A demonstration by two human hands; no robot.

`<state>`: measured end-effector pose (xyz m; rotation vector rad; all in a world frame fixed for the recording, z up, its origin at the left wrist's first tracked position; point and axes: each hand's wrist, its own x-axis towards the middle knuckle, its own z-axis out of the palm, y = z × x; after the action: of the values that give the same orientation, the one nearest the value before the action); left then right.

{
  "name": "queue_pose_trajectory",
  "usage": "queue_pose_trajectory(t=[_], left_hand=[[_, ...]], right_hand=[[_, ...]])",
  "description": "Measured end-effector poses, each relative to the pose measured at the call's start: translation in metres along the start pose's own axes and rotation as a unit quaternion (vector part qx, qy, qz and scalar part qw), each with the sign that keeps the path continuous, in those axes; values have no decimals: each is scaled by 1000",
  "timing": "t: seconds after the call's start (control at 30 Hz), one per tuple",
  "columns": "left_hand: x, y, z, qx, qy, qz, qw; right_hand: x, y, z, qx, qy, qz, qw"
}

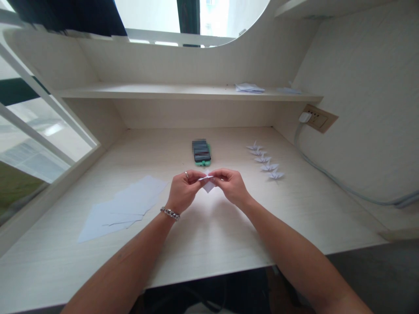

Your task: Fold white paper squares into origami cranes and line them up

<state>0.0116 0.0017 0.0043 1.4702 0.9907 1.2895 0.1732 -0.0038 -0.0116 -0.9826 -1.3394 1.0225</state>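
Note:
Between my two hands, above the middle of the desk, is a small piece of folded white paper. My left hand pinches its left side between thumb and fingers; a ring and a chain bracelet are on this hand and wrist. On the right side, my right hand pinches the same paper. A pointed corner of the paper hangs down below the fingertips. To the right stand several folded paper cranes in a slanting row. White paper sheets lie loosely overlapped left of my left hand.
Just beyond my hands lies a phone with a green edge, its screen blurred. A folded paper stack rests on the shelf. At the right wall, a white plug sits in a socket, its grey cable running down the desk's right side.

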Motion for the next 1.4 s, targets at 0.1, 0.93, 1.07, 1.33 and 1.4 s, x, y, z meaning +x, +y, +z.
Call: queue_pose_trajectory(t=[0.1, 0.93, 1.07, 1.33, 1.4], left_hand=[[1, 0, 0, -40, -19, -32, 999], [4, -3, -2, -150, -70, -143, 976], [4, -2, -5, -121, -56, -136, 982], [4, -1, -5, 33, -61, -57, 996], [4, -2, -5, 71, -50, -37, 995]], right_hand=[[0, -1, 0, -3, -13, 6, 1000], [-2, -2, 1, -19, -13, 37, 999], [-4, -6, 1, -85, -12, 26, 996], [-4, -2, 1, -166, -13, 8, 986], [-4, 1, 1, -160, -26, 11, 987]])
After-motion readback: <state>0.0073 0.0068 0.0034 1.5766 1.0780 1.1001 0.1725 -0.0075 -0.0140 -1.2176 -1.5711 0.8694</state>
